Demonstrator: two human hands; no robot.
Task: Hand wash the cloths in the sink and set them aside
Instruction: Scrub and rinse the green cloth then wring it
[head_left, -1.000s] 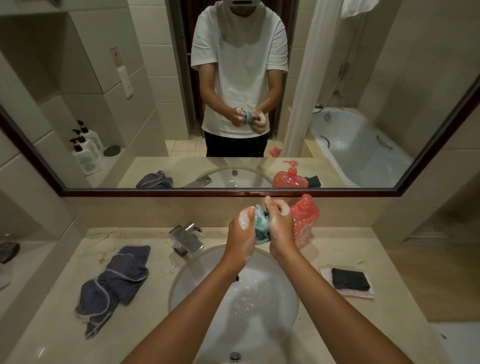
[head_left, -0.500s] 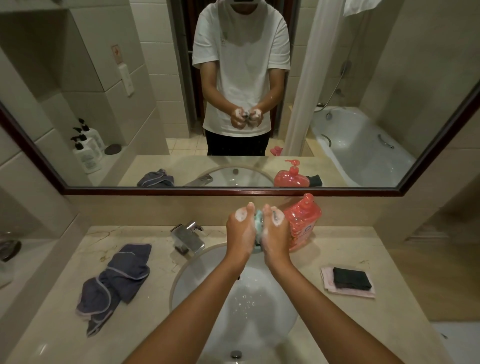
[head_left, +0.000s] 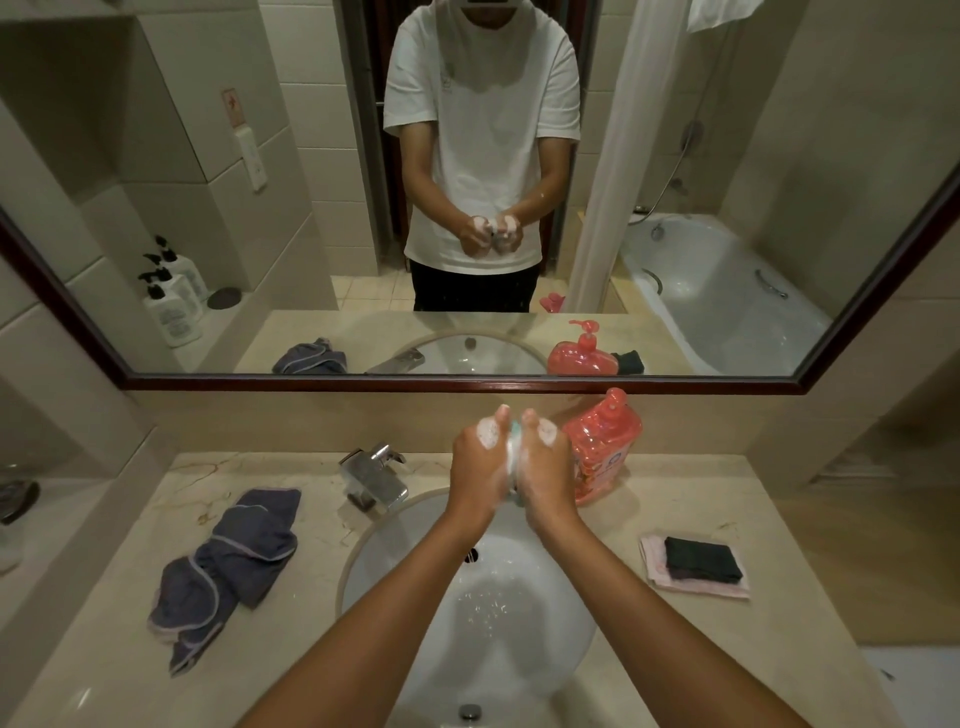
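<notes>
Both soapy hands, left hand (head_left: 479, 462) and right hand (head_left: 545, 465), clench a teal cloth (head_left: 515, 441) held upright above the sink (head_left: 395, 551).

Soapy left hand (head_left: 480, 460) and right hand (head_left: 545, 462) around a teal cloth (head_left: 515, 441) above the white sink (head_left: 550, 623).

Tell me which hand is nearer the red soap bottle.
Right. The right hand is just beside the soap bottle, while the left hand is farther off, across the cloth pressed between them.
</notes>
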